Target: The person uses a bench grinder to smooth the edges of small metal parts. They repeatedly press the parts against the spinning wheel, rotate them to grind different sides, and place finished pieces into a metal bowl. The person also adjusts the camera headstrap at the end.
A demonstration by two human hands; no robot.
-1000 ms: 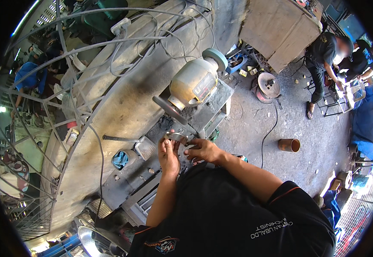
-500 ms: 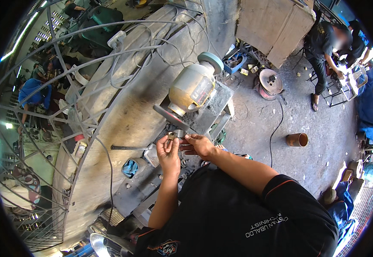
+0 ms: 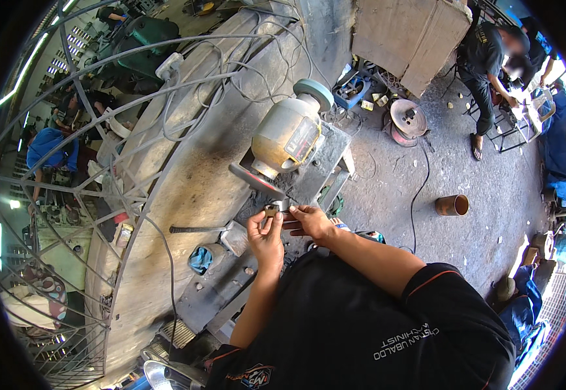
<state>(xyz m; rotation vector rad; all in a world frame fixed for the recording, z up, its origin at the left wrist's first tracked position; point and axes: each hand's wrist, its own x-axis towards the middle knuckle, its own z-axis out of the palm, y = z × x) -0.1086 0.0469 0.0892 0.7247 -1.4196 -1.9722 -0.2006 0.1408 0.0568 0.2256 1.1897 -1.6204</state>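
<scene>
Both my hands are closed on a small metal piece [image 3: 272, 211] with a bright face and a darker, notched end. My left hand [image 3: 267, 239] pinches it from the left between thumb and fingers. From the right, the fingertips of my right hand [image 3: 313, 222] grip its other side. The piece is just below the near wheel [image 3: 256, 181] of a bench grinder [image 3: 284, 136]; whether they touch cannot be made out. That wheel is dark with a reddish side. A grey-green wheel [image 3: 314, 95] sits on the grinder's far end.
The grinder stands on a metal stand [image 3: 327, 156]. Left of my hands are a long dark-handled tool [image 3: 197, 229] and a container with a blue cloth [image 3: 201, 259]. A rusty pipe section [image 3: 451, 205], a cable reel [image 3: 408, 120] and a black cord [image 3: 415, 211] lie rightward. Another person [image 3: 488, 71] works at far right.
My hands and the metal piece have shifted slightly right relative to the grinder. The view has also shifted a little. Both hands keep their grip.
</scene>
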